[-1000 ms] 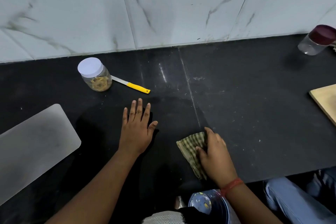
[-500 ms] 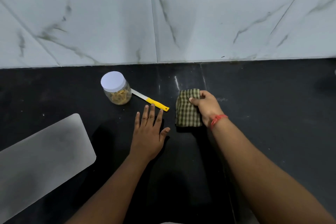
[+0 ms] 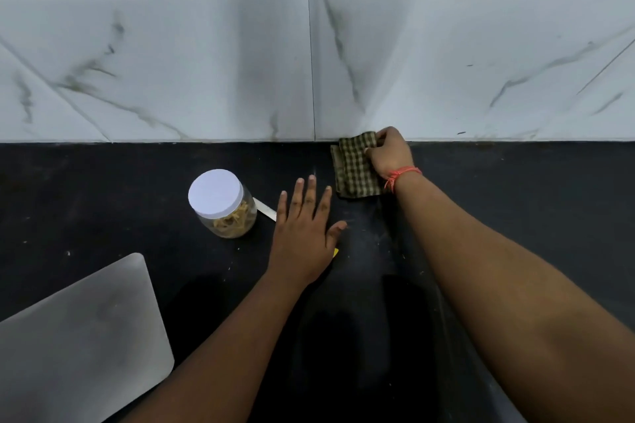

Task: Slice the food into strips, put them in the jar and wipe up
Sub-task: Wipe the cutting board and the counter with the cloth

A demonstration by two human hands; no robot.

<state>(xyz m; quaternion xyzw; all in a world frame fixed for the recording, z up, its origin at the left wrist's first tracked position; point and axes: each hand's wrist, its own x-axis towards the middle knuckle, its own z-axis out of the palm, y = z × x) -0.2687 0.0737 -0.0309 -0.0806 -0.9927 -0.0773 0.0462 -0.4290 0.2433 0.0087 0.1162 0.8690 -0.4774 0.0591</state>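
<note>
Wiping is the step in hand, judging by the capped jar [image 3: 222, 203] with its yellowish strips already inside. To do it well, the folded checked cloth [image 3: 354, 166] wants flat, even pressure and overlapping passes drawn back from the wall tiles [image 3: 481, 62] toward the body — the tabletop [image 3: 515, 216] shows pale specks beside the right forearm. The right hand [image 3: 390, 153] is stretched far forward, fingers curled over the cloth's far edge, pinning it at the wall. The left hand [image 3: 304, 233] lies flat with fingers straight and spread, holding nothing, covering most of the yellow-handled knife [image 3: 266, 209] — the jar sits just left of it.
</note>
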